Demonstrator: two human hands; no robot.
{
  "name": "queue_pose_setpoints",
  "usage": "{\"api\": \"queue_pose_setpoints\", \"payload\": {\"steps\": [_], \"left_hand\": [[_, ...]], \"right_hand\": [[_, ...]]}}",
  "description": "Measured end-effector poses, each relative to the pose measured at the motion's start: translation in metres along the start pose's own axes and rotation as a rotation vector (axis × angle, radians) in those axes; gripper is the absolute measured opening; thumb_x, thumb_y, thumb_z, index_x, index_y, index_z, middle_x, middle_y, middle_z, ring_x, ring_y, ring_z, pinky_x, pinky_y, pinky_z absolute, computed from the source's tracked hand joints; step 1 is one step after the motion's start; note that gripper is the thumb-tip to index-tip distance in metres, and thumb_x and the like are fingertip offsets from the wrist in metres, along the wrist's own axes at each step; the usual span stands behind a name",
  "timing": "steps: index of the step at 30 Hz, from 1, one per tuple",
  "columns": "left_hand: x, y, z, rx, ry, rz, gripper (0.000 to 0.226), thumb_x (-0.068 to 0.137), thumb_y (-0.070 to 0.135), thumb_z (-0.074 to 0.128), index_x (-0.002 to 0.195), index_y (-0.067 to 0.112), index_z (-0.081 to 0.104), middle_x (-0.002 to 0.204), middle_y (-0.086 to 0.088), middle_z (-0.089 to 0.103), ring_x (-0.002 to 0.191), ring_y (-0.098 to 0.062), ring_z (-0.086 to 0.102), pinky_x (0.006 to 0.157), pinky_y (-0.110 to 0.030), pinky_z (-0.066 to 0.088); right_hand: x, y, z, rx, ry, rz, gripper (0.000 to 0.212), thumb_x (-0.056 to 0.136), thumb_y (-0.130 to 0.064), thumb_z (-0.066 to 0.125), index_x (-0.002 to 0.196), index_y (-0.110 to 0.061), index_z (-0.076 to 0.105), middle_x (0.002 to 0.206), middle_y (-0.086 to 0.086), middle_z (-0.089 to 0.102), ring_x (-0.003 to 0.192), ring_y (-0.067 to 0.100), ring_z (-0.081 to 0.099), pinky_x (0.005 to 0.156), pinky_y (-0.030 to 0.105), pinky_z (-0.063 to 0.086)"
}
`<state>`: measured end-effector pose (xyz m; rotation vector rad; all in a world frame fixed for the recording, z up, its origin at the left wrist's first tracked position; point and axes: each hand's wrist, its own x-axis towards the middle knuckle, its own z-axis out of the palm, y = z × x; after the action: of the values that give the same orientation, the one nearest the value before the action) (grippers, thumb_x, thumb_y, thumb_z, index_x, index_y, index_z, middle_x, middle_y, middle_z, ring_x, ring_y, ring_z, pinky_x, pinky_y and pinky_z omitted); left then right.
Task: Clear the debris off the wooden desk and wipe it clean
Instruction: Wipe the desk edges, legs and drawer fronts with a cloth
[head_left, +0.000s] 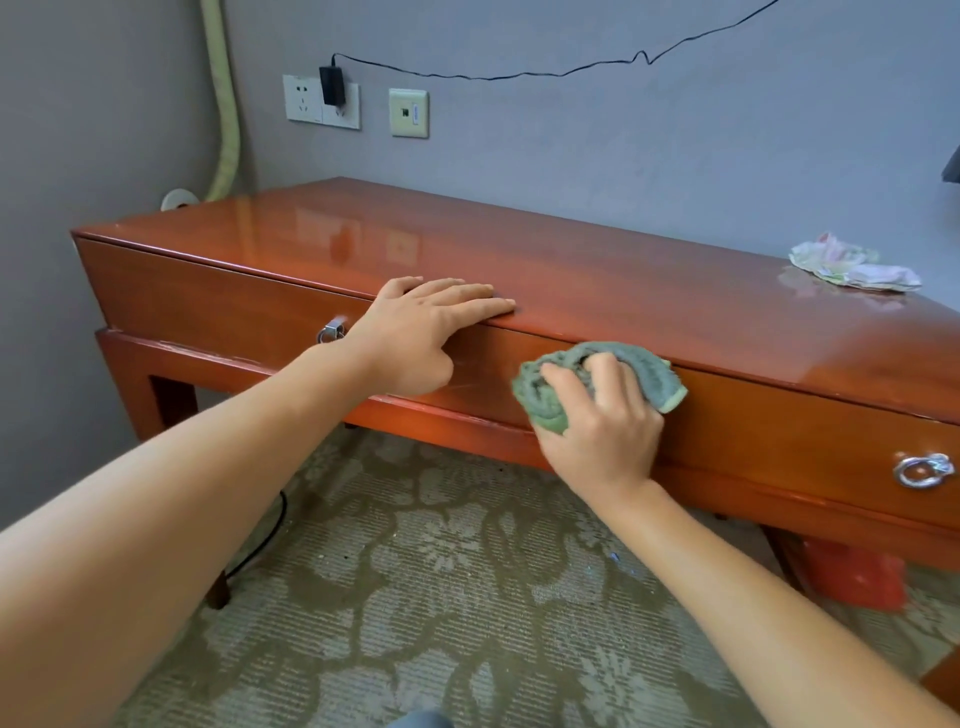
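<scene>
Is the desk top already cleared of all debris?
No: a crumpled wad of paper lies on the far right of the desk top, while the right hand holds the green cloth against the desk's front.

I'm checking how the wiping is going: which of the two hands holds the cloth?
The right hand grips the green cloth against the desk's front edge; the left hand only lies flat on the desk top.
</scene>
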<state>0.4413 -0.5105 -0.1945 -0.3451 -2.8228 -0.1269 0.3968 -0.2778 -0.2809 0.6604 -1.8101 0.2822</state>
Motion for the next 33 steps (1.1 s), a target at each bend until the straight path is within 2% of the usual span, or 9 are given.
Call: {"api": "queue_pose_setpoints", "payload": {"steps": [3,5,8,11,15,20,25,28,33], "left_hand": [[-0.002,0.002,-0.003,-0.007,-0.010,-0.013,0.103,0.072,0.009,0.051,0.160,0.053,0.018,0.170,0.017,0.019,0.158,-0.012,0.012,0.125,-0.043,0.008],[-0.003,0.002,-0.004,-0.015,-0.004,-0.017,0.103,0.071,0.010,0.049,0.159,0.053,0.019,0.170,0.017,0.020,0.158,-0.012,0.013,0.125,-0.042,0.008],[-0.003,0.002,-0.003,-0.029,0.008,-0.011,0.104,0.062,0.020,0.037,0.159,0.053,0.020,0.170,0.016,0.021,0.158,-0.013,0.014,0.124,-0.043,0.009],[-0.001,-0.001,0.002,-0.014,0.023,0.000,0.102,0.066,0.017,0.040,0.159,0.053,0.020,0.170,0.016,0.022,0.158,-0.015,0.014,0.123,-0.045,0.010],[0.001,0.000,0.003,-0.013,0.029,-0.012,0.102,0.072,0.006,0.046,0.158,0.054,0.020,0.169,0.018,0.022,0.158,-0.014,0.015,0.122,-0.044,0.010],[0.001,0.000,0.002,-0.035,0.026,-0.022,0.105,0.073,-0.003,0.045,0.158,0.054,0.022,0.169,0.019,0.022,0.158,-0.011,0.015,0.124,-0.043,0.011],[0.001,-0.003,0.001,-0.080,0.023,-0.022,0.106,0.069,-0.004,0.044,0.158,0.052,0.027,0.168,0.022,0.024,0.157,-0.008,0.016,0.126,-0.042,0.011],[0.003,-0.004,0.001,-0.136,0.035,-0.041,0.102,0.069,-0.005,0.044,0.157,0.045,0.035,0.166,0.021,0.029,0.156,-0.006,0.019,0.126,-0.039,0.013],[0.001,-0.015,-0.006,-0.158,0.019,-0.051,0.097,0.069,-0.002,0.043,0.160,0.032,0.037,0.167,0.011,0.032,0.155,-0.013,0.026,0.126,-0.032,0.019]], "right_hand": [[0.004,-0.028,0.016,0.031,-0.102,-0.194,0.016,0.080,-0.027,0.078,0.096,-0.022,0.075,0.088,0.003,0.057,0.080,0.025,0.056,0.047,0.029,0.037],[-0.004,-0.017,0.013,0.044,-0.181,-0.286,0.016,0.078,-0.026,0.079,0.093,-0.023,0.074,0.090,0.000,0.059,0.081,0.023,0.056,0.046,0.029,0.038],[-0.024,0.030,-0.013,0.011,-0.211,-0.232,0.011,0.085,-0.034,0.078,0.091,-0.026,0.074,0.088,-0.002,0.059,0.078,0.023,0.059,0.048,0.033,0.043],[-0.036,0.051,-0.034,-0.047,-0.226,-0.163,0.011,0.086,-0.034,0.076,0.083,-0.024,0.072,0.082,-0.002,0.056,0.073,0.023,0.059,0.048,0.031,0.041],[-0.023,-0.003,-0.008,0.010,-0.264,-0.086,0.015,0.080,-0.030,0.078,0.075,-0.022,0.066,0.082,0.000,0.056,0.075,0.026,0.060,0.046,0.034,0.040],[0.002,-0.070,0.026,0.145,-0.306,-0.103,0.016,0.076,-0.030,0.081,0.087,-0.020,0.074,0.093,0.002,0.064,0.084,0.024,0.063,0.050,0.032,0.045],[-0.025,-0.017,0.000,0.086,-0.287,-0.089,0.018,0.080,-0.037,0.073,0.085,-0.020,0.070,0.087,0.000,0.059,0.080,0.026,0.064,0.049,0.030,0.040],[-0.042,0.016,-0.019,0.010,-0.254,0.004,0.018,0.080,-0.034,0.082,0.084,-0.019,0.071,0.082,-0.001,0.057,0.075,0.026,0.063,0.050,0.028,0.038],[-0.034,-0.011,0.000,0.080,-0.226,0.031,0.020,0.080,-0.032,0.080,0.076,-0.018,0.066,0.079,-0.001,0.054,0.072,0.024,0.059,0.051,0.026,0.033]]}}
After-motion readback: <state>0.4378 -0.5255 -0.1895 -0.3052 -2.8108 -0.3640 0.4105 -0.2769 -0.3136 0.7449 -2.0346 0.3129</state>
